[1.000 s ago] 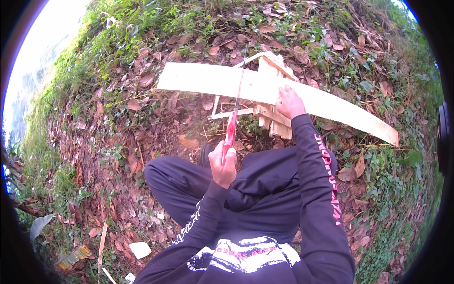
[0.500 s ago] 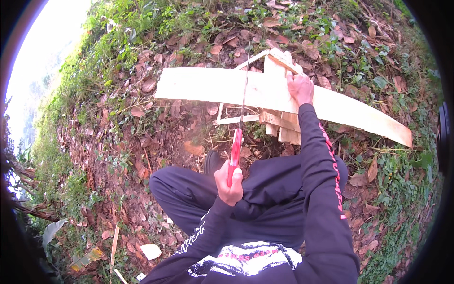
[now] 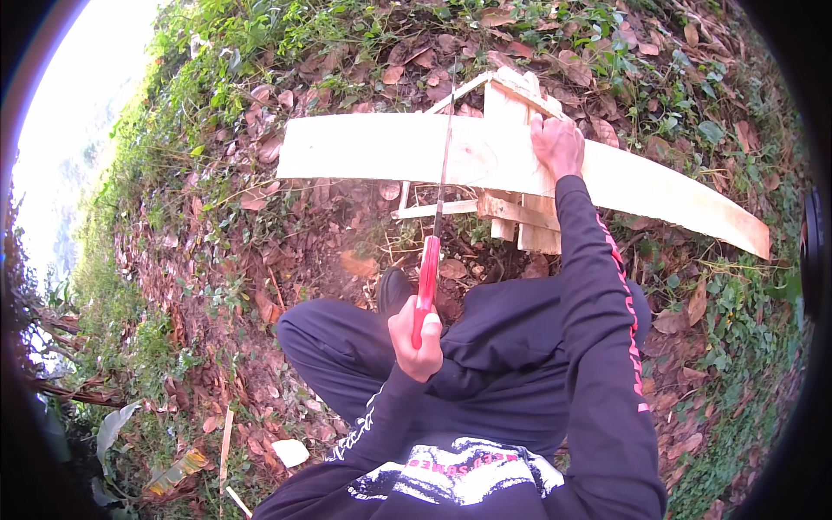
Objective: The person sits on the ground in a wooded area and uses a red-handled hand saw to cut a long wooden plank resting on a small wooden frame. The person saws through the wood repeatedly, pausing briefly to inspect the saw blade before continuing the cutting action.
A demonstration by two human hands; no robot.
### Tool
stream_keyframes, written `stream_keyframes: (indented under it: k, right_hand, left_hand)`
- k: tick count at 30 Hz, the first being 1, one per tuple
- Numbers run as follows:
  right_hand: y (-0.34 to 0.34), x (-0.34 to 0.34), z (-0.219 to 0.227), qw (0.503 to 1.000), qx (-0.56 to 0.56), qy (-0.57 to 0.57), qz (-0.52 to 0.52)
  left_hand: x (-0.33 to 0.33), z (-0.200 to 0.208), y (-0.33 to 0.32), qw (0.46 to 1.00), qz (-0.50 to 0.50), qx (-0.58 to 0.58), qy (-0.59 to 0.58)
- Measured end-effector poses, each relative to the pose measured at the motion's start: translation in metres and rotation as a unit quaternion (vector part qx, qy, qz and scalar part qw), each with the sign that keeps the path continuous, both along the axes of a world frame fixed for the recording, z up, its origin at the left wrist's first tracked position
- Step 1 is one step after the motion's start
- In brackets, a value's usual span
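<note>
My left hand (image 3: 416, 338) is closed around the red handle (image 3: 428, 282) of a hand saw. The saw's thin blade (image 3: 442, 195) points away from me and crosses a long pale plank (image 3: 364, 146), left of the plank's middle. My right hand (image 3: 559, 146) grips the far edge of the plank, right of the blade, with its fingers curled over. Beneath the plank is a rough wooden stand (image 3: 524, 212) of short boards and thin strips, partly hidden by the plank. Glare on the plank hides whether the blade has cut into it.
My bent legs (image 3: 347, 342) and a dark shoe (image 3: 395, 290) are close in front of the stand. Brown leaves (image 3: 360, 264) and green plants cover the sloping ground. A thin wood strip (image 3: 226, 442) and a pale offcut (image 3: 290, 451) lie at the lower left.
The saw has drawn back slightly toward me relative to the plank. My right hand keeps its grip, and the whole view has shifted a little.
</note>
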State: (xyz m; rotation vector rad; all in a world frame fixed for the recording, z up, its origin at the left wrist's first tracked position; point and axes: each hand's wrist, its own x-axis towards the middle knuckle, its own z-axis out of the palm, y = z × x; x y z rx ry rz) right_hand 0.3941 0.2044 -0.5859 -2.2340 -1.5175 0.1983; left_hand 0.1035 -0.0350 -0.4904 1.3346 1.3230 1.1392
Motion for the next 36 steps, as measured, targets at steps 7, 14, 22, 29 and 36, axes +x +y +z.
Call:
stream_keyframes:
  k: [7,14,22,29,36]
  right_hand:
    - [0.001,-0.005,0.004,1.000,0.002,0.005,0.003]
    - [0.001,0.000,0.000,1.000,-0.001,0.007,0.001]
    - [0.001,-0.004,0.000,1.000,0.022,-0.004,-0.002]
    - [0.001,0.000,-0.001,1.000,0.003,0.005,-0.001]
    - [0.000,-0.003,0.002,1.000,0.014,-0.001,-0.006]
  left_hand:
    - [0.025,-0.004,0.050,0.999,0.018,-0.004,-0.050]
    - [0.012,0.006,0.015,0.999,0.015,-0.020,-0.030]
    - [0.034,0.004,0.053,0.999,0.017,-0.012,-0.029]
    - [0.021,0.009,0.024,1.000,0.015,-0.018,-0.002]
    - [0.021,0.010,0.036,0.997,0.000,0.030,0.066]
